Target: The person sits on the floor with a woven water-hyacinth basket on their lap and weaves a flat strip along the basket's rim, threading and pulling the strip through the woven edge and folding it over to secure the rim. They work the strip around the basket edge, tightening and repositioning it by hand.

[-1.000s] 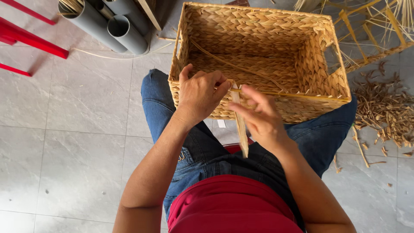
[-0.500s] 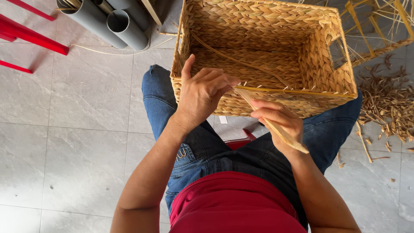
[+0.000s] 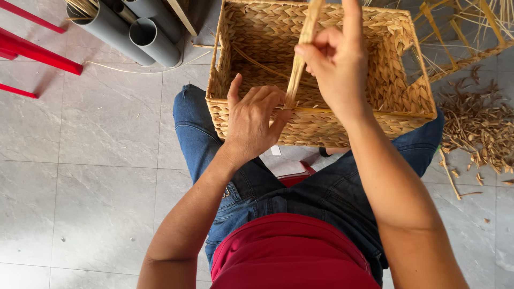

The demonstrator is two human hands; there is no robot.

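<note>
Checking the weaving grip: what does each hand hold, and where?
Right hand grips the flat tan fibre strip mid-length; left hand pinches its lower end.

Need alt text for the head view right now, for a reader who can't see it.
A seated person's right hand pulls a flat straw strand up from the near rim of a woven basket on their lap, while the left hand pinches the rim. Grey pipes lie on the tiled floor.

Pale grey tiled floor (image 3: 96, 139), evenly lit; grey plastic pipes (image 3: 134, 32) lying at top left; red metal bars (image 3: 32, 51) at the left edge; dry straw scraps (image 3: 476, 128) scattered at right.
</note>
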